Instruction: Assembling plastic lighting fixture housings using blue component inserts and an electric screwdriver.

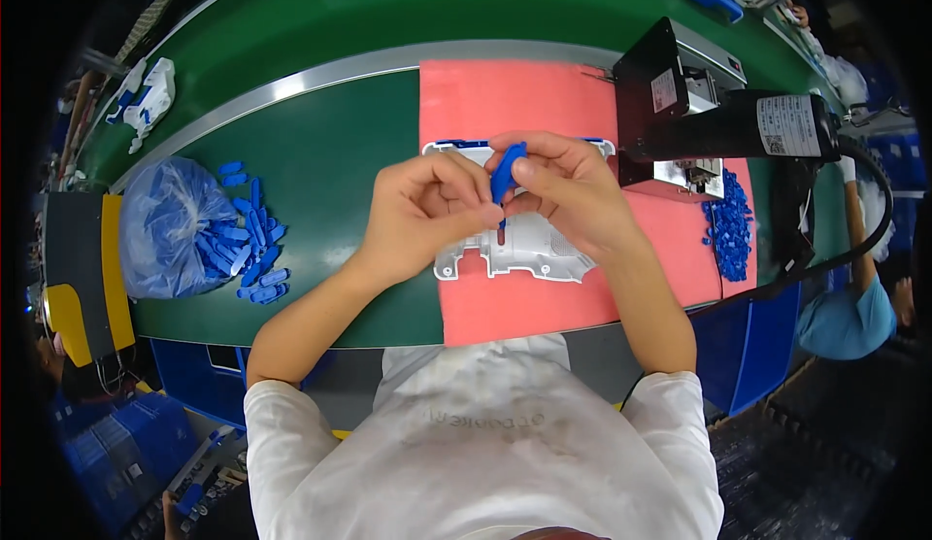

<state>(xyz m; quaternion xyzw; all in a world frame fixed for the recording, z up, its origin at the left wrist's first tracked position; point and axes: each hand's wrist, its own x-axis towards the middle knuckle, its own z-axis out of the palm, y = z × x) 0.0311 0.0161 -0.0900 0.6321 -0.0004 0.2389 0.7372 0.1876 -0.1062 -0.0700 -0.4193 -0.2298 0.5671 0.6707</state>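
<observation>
In front of me, my right hand (575, 188) pinches a long blue plastic piece (506, 173) between thumb and fingers, tilted with its upper end to the right. My left hand (424, 212) is closed at the lower end of that piece, thumb and forefinger pressed together. Whatever lies between those fingertips is too small and covered to make out. Under both hands a white plastic housing shell (544, 244) with blue parts along its far edge rests on a pink mat (515, 312). My hands hide much of the shell.
Left on the green bench lie a clear plastic bag (167, 224) and loose blue strips (254, 239). At right stand a black-and-silver machine (670, 103), a black cylinder (767, 127) with cable, and a pile of small blue parts (730, 229). Beyond runs a green conveyor (466, 16) carrying housings.
</observation>
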